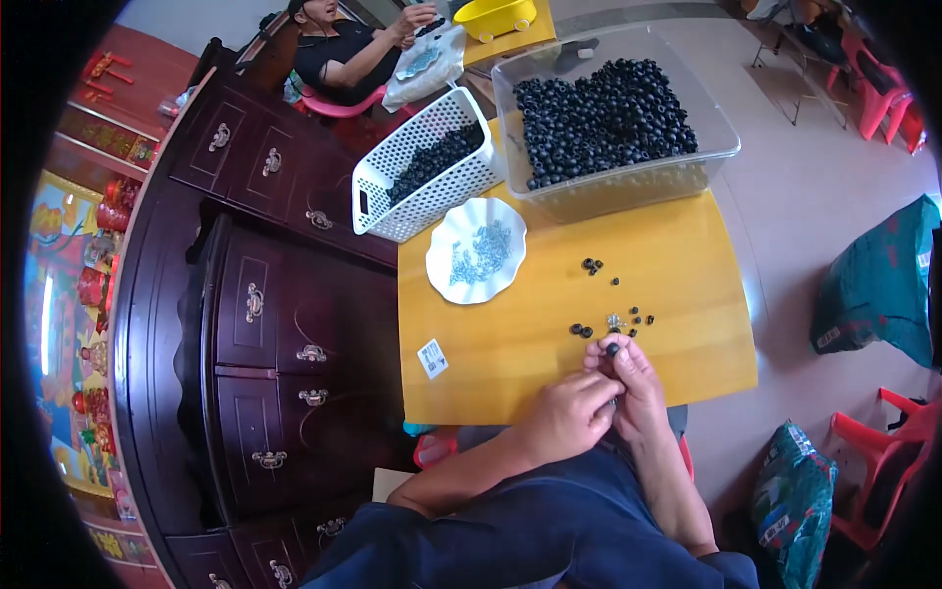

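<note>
My right hand [640,388] is closed near the table's front edge, with a small round black plastic part [613,348] pinched between thumb and forefinger. Against its palm, my left hand [574,414] is closed too, fingertips bent together; what they grip is hidden. Just beyond the hands lies a little cluster of shiny metal pieces [615,321]. Beside it are loose black rings [582,331] and several smaller black bits [636,311]. Farther back sits another group of black parts [592,265]. A white wavy-rimmed plate [443,257] holds many small silvery pieces.
On the yellow table [491,363], a clear bin [628,187] and a white perforated basket [378,211] hold black parts. A white label [432,359] lies left. Dark wooden drawers [294,334] line the left. Another person [343,59] sits beyond. Green bags [873,285] and red chairs [888,452] stand right.
</note>
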The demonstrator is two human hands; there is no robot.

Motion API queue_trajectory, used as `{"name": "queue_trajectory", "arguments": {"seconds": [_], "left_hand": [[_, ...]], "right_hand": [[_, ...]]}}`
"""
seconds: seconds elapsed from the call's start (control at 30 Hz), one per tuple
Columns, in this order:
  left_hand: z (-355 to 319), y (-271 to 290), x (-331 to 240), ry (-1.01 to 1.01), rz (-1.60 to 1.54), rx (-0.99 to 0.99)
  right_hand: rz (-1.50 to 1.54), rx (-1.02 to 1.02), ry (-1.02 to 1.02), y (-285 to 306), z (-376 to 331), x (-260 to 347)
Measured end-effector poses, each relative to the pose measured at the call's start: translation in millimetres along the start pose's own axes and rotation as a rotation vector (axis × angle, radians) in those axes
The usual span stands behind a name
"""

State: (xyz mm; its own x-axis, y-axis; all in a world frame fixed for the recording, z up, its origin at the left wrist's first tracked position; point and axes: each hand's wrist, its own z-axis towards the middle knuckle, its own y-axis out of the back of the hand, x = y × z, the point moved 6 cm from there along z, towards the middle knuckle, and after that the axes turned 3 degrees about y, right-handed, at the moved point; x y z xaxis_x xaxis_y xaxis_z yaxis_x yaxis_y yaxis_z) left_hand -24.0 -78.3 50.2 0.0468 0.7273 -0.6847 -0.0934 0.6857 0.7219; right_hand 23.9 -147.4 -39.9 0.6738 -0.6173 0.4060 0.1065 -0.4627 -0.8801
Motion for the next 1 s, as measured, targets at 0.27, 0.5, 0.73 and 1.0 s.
{"name": "queue_trajectory", "arguments": {"seconds": [0.27,0.5,0.73,1.0], "left_hand": [[20.5,68.7,6.1,-0.014,-0.192,-0.202],[22.0,58.2,25.6,0.091,-0.293,-0.226],[26.9,60.1,11.4,-0.085,-0.121,-0.247],[28.8,58.6,19.3,-0.032,-0.203,-0.197]], "right_hand": [[0.081,0.07,0.027,-4.2,11.6,11.6],[0.031,0.133,0.036,-10.1,8.5,10.7],[-0.06,0.108,0.066,-8.4,1.4,9.7],[-0.285,0.118,0.158,-14.0,3.1,12.2]]}}
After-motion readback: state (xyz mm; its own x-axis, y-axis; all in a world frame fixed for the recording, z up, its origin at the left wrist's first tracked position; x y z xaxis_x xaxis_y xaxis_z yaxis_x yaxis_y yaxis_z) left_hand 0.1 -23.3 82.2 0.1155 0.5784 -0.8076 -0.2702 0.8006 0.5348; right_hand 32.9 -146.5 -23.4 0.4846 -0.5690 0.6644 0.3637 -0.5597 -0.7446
